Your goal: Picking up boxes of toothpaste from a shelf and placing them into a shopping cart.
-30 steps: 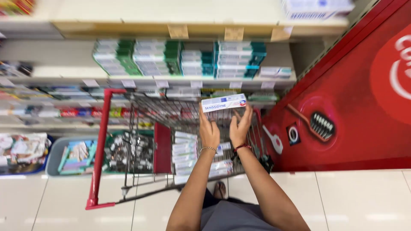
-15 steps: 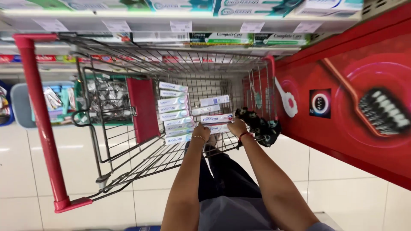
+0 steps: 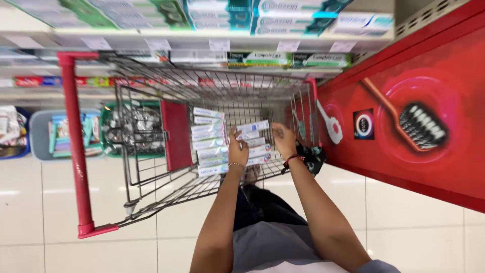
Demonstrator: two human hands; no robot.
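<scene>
Both my arms reach down into a wire shopping cart [image 3: 151,177] with red trim. My left hand [image 3: 236,147] and my right hand [image 3: 283,141] grip the two ends of a white and blue toothpaste box [image 3: 253,127]. The box sits low in the cart basket, just above several similar boxes [image 3: 209,136] stacked in rows on the cart's floor. A beaded bracelet is on my left wrist and a red band on my right wrist.
The cart's red handle [image 3: 75,146] runs down the left. Store shelves [image 3: 262,35] with green and teal toothpaste boxes stand behind the cart. A red display stand [image 3: 414,126] with a toothbrush picture fills the right. Bins of goods [image 3: 60,134] sit low on the left.
I have carried the box from shelf height down into the cart. The view has tipped down and moved closer to the basket.
</scene>
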